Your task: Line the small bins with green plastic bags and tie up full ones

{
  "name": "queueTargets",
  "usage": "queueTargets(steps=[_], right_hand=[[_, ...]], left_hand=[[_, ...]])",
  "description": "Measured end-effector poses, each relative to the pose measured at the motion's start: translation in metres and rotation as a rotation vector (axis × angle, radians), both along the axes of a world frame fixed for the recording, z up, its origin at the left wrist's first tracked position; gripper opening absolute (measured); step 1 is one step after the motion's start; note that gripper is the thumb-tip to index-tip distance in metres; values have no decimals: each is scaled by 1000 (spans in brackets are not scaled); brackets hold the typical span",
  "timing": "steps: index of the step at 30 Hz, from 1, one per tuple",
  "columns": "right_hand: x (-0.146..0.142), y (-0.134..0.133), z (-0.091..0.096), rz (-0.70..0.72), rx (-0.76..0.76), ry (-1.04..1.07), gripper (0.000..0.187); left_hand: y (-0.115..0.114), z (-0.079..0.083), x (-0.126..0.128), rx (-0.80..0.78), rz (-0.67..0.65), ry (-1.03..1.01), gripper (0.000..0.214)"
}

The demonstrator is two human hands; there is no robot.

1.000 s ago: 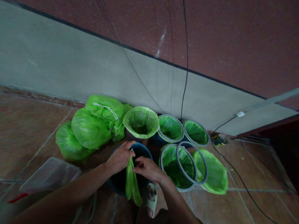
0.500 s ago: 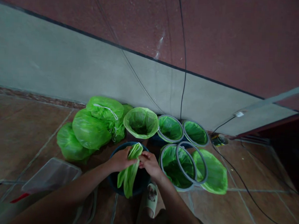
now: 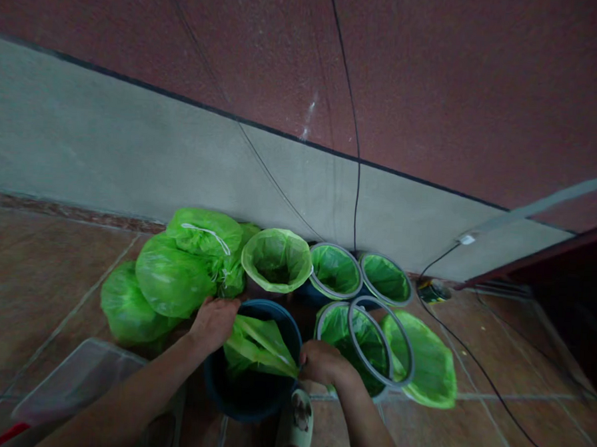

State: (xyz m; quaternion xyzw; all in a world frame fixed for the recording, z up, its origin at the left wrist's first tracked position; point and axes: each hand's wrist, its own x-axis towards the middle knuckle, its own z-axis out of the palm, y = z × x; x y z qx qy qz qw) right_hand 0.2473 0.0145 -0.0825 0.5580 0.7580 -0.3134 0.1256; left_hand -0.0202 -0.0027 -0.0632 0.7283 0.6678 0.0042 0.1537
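Note:
My left hand (image 3: 214,322) and my right hand (image 3: 321,362) grip opposite edges of a thin green plastic bag (image 3: 258,345). The bag is stretched across the mouth of a dark blue bin (image 3: 249,398) that stands on the tiled floor just in front of me. My left hand sits at the bin's left rim, my right hand at its right rim. Both hands are closed on the plastic.
Three full, tied green bags (image 3: 176,274) lie to the left by the wall. Several bins lined with green bags (image 3: 276,259) stand behind and right of the blue bin, with a loose grey ring (image 3: 380,341) on them. A clear plastic box (image 3: 77,385) lies left. My slippered foot (image 3: 295,420) is below.
The green bag hung folded from my hands above the bin; now my hands have moved apart and spread it open across the bin's mouth. The view has shifted slightly.

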Motion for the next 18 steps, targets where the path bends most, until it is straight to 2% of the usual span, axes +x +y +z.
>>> queueTargets(steps=[1, 3, 7, 10, 13, 16, 18], right_hand=[[-7, 0, 5, 0, 20, -34, 31], [-22, -2, 16, -38, 109, 47, 50], [-56, -11, 21, -17, 160, 306, 52], [-71, -19, 11, 6, 196, 246, 46], [-68, -12, 5, -41, 231, 74, 29], [-46, 6, 10, -114, 247, -1, 29], [-27, 15, 13, -150, 258, -57, 29]], left_hand=[[-1, -2, 3, 18, -32, -23, 38], [-2, -6, 10, 53, -86, -68, 39], [-4, -8, 20, 88, -138, -147, 31], [-2, -9, 23, 84, -175, -195, 29], [2, -12, 22, 66, -188, -164, 36], [6, -19, 11, 17, -53, -10, 50], [7, -23, -5, -42, 56, 61, 50]])
